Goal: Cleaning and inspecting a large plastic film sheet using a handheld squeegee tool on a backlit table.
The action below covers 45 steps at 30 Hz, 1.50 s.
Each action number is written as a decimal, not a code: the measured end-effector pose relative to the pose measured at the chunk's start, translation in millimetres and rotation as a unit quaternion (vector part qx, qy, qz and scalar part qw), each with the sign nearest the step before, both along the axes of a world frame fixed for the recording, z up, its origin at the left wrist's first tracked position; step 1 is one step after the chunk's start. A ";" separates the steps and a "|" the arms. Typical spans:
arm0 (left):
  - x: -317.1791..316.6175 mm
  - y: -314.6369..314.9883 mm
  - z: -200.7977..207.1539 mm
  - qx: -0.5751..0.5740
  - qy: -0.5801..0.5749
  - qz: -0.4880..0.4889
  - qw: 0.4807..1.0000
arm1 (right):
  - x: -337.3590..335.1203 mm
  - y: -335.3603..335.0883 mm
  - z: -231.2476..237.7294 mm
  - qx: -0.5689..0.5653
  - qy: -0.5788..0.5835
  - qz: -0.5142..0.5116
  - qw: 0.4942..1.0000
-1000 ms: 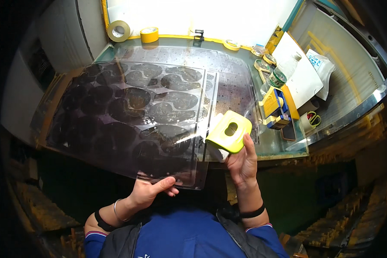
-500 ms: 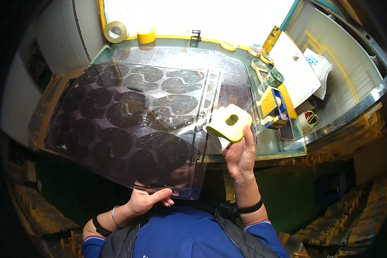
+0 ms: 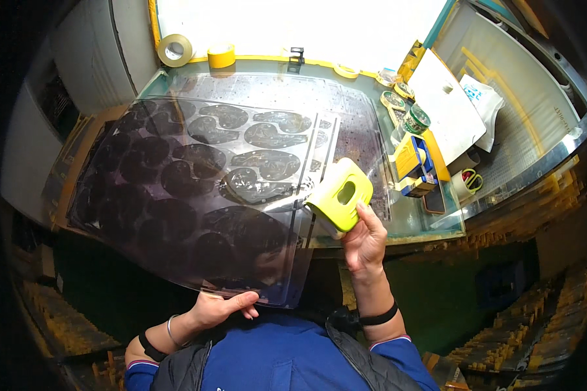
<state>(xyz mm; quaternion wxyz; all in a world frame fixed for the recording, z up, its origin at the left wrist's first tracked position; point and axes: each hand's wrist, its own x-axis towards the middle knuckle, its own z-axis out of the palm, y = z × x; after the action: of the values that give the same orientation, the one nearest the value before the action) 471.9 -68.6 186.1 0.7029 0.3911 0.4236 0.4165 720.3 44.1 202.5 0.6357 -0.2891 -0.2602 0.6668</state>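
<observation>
Film (image 3: 195, 189), dark, see-through and marked with rounded shapes, spreads in front of you, its near part reaching past the front edge of the worktop (image 3: 411, 219) toward your body. Your left hand (image 3: 222, 309) pinches that near edge close to the right-hand corner, thumb above and fingers partly hidden below. Your right hand (image 3: 364, 246) is closed on a lime-yellow tool (image 3: 331, 203) with an oval hole, thumb along its near side. What matters most is how the tool sits against the film's right side: that side runs away from you, the tool lies just to the left of and beyond your right hand, and its left end overlaps the film's clear margin in this view. You can't tell from here whether the two touch. Your right hand is the nearer one to that side; your left is at the near corner. Beyond the tool, a spotted sheet (image 3: 355, 124) lies flat on the worktop. To your right, apart from the tool, stand a yellow and blue tape dispenser (image 3: 409, 158), a dark phone (image 3: 434, 204) and a white cup (image 3: 460, 185) with green-handled scissors (image 3: 474, 182). Along the far edge sit a tan tape roll (image 3: 165, 51), a yellow tape roll (image 3: 222, 58) and a black clip (image 3: 296, 59).
</observation>
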 end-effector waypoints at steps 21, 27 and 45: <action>-61.1 -53.0 -49.5 0.072 0.292 -0.161 0.940 | 39.3 55.2 39.9 0.041 0.054 -0.141 0.988; -61.6 -49.2 -49.9 0.055 0.304 -0.186 0.933 | 41.2 63.2 40.4 0.041 0.078 -0.138 0.986; -57.6 -52.2 -34.2 0.028 0.282 -0.135 0.949 | 35.5 62.7 40.7 0.048 0.101 -0.127 0.986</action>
<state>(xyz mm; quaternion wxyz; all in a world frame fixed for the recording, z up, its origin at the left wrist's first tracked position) 414.3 -120.8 151.9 0.5933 0.5657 0.5358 0.2023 755.8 106.7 243.3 0.7512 -0.2199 -0.1878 0.5934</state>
